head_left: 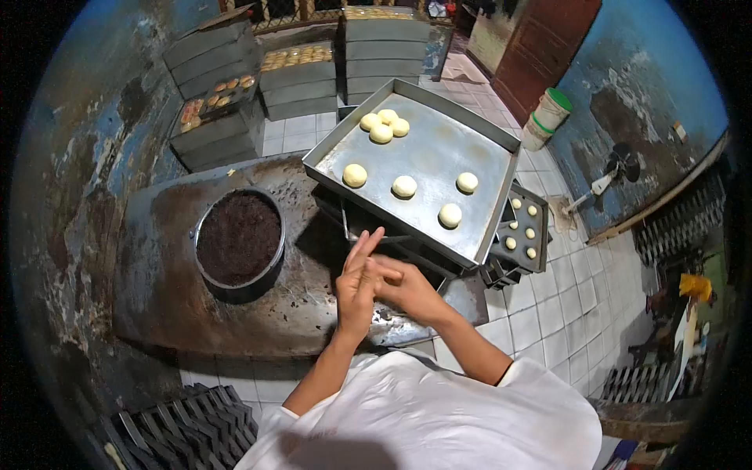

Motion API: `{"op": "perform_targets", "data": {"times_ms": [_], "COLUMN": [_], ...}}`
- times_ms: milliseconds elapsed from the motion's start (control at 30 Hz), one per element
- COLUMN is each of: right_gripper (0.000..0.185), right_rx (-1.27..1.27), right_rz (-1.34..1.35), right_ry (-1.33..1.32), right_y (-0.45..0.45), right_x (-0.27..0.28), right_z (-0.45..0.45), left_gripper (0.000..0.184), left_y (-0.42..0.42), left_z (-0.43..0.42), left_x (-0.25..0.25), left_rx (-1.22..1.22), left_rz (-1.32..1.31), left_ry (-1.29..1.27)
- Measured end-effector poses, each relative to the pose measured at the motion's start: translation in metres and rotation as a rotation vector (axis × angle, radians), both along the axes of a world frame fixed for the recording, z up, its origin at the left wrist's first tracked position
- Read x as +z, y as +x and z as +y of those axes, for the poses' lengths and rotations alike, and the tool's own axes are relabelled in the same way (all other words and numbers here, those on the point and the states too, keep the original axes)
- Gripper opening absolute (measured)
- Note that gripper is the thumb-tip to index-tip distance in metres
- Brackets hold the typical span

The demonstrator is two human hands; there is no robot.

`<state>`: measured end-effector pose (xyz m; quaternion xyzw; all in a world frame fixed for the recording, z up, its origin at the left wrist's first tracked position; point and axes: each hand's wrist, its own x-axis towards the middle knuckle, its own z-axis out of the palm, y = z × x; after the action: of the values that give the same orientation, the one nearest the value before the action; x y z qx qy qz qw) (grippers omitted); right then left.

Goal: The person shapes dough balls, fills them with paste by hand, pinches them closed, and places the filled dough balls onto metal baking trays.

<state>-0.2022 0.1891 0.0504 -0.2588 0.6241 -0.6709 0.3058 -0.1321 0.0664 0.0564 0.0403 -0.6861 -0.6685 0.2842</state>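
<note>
My left hand (356,296) is raised at the near edge of the large metal tray, its fingers stretched out. Against its palm press the bent fingers of my right hand (410,294); whatever lies between the two hands is hidden. Beyond them the tray (431,153) rests on a stack of other trays. On it sit several pale round dough balls, some clustered at its far left and others spread apart, such as one (450,215) near the front. To the left, a round metal pot (280,262) full of dark crumbly filling (239,237) stands on the worn table (160,258).
A smaller tray (521,252) with dough balls is at the right, lower down. Stacked trays of buns (298,56) stand at the back. Buckets with green lids (551,112) are by the right wall. Dark metal racks (180,431) are at the lower left.
</note>
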Motion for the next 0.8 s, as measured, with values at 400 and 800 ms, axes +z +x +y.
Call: {"op": "perform_targets", "data": {"times_ms": [400, 800], "right_gripper": [0.073, 0.07], "right_rx": [-0.155, -0.214], "right_rz": [1.361, 1.104], "right_ry": [0.614, 0.947], "right_y": [-0.283, -0.357], "right_x": [-0.037, -0.077], "right_z": [0.023, -0.046], "left_gripper": [0.021, 0.02], "left_y": [0.098, 0.24], "left_z": [-0.049, -0.045], "left_x": [-0.045, -0.092], "left_rx": [0.548, 1.044], "left_rz": [-0.24, -0.223], "left_ry": [0.116, 0.416]}}
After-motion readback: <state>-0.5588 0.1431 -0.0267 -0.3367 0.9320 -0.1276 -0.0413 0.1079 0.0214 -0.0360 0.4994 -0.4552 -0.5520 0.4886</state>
